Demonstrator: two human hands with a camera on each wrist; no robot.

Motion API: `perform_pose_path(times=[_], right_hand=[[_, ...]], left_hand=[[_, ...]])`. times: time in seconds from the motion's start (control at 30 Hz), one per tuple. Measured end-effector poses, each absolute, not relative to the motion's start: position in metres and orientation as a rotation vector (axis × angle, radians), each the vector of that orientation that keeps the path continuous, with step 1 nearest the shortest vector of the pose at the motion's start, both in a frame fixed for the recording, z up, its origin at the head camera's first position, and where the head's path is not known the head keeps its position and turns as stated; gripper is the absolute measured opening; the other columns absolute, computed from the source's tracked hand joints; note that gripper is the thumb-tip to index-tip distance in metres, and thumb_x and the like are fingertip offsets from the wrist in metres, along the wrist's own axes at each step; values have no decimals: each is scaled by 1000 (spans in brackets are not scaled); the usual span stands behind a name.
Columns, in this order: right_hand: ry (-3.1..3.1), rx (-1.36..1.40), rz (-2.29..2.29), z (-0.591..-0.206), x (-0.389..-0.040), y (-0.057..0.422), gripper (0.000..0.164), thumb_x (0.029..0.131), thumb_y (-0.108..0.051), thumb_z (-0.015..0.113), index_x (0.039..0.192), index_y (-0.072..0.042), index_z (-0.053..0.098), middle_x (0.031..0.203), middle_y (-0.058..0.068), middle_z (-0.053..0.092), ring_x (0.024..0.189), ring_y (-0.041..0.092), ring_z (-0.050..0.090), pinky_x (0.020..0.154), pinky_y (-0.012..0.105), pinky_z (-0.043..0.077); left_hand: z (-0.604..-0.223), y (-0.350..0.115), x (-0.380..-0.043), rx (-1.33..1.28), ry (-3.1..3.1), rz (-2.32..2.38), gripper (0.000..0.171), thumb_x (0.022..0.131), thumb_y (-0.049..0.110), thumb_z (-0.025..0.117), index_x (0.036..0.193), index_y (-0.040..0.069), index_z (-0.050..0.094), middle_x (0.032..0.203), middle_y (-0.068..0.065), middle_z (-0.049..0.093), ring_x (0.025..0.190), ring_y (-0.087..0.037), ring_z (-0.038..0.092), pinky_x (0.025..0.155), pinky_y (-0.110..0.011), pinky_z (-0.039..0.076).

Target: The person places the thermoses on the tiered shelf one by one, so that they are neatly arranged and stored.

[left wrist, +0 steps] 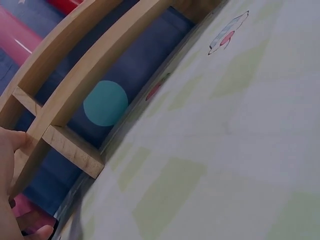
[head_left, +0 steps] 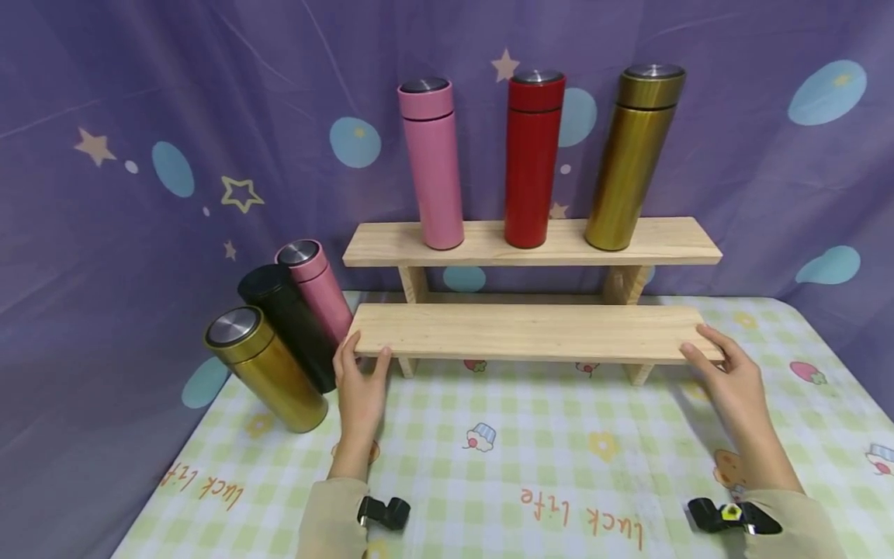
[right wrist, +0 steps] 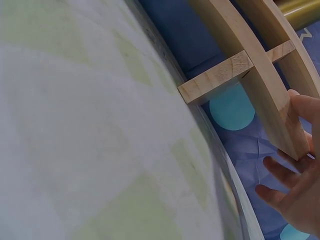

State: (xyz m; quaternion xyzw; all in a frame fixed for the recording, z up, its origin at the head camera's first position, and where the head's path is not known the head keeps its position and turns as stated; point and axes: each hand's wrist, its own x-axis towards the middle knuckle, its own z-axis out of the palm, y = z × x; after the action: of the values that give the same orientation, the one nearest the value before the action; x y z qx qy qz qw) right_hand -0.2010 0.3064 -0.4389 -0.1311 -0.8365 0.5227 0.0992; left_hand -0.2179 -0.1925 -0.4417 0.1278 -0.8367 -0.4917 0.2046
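Observation:
A two-tier wooden shelf (head_left: 524,332) stands on the table, its lower board in front of and below the upper one. My left hand (head_left: 361,392) grips the left end of the lower board, thumb at the front edge. At the opposite end my right hand (head_left: 733,380) holds the corner between thumb and fingers; the right wrist view shows the thumb (right wrist: 300,102) against the wood. On the upper board stand a pink thermos bottle (head_left: 434,171), a red one (head_left: 534,163) and a gold one (head_left: 632,159).
Left of the shelf, close by my left hand, stand a second gold bottle (head_left: 268,369), a black bottle (head_left: 289,326) and another pink bottle (head_left: 323,291). A green-and-white checked cloth (head_left: 545,435) covers the table. Behind hangs a purple curtain (head_left: 279,78) with stars and balloons.

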Motion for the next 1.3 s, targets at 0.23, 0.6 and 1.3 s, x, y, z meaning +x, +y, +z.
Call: perform_pose_path(times=[0.23, 0.6, 1.3], right_hand=[[-2494, -400, 1560, -439, -194, 306, 71, 95, -52, 59, 155, -24, 34, 162, 16, 18, 144, 44, 20, 108, 62, 26], [-2498, -430, 1554, -443, -197, 301, 74, 94, -52, 62, 154, -19, 36, 159, 17, 25, 143, 41, 26, 110, 57, 29], [-2486, -412, 1515, -435, -202, 308, 73, 93, -52, 63, 154, -20, 38, 157, 19, 30, 139, 43, 34, 73, 7, 37]], left_hand=[[-438, -192, -208, 369, -2377, -1446, 66, 97, 45, 61, 152, 22, 33, 160, -6, 16, 136, -33, 35, 103, -55, 35], [-422, -202, -189, 317, -2419, -1659, 69, 101, 40, 56, 156, 13, 26, 162, -10, 2, 136, -36, 30, 100, -50, 39], [-397, -219, -120, 273, -2523, -1402, 65, 97, 43, 63, 151, 19, 37, 151, -10, 40, 136, -33, 37, 108, -53, 29]])
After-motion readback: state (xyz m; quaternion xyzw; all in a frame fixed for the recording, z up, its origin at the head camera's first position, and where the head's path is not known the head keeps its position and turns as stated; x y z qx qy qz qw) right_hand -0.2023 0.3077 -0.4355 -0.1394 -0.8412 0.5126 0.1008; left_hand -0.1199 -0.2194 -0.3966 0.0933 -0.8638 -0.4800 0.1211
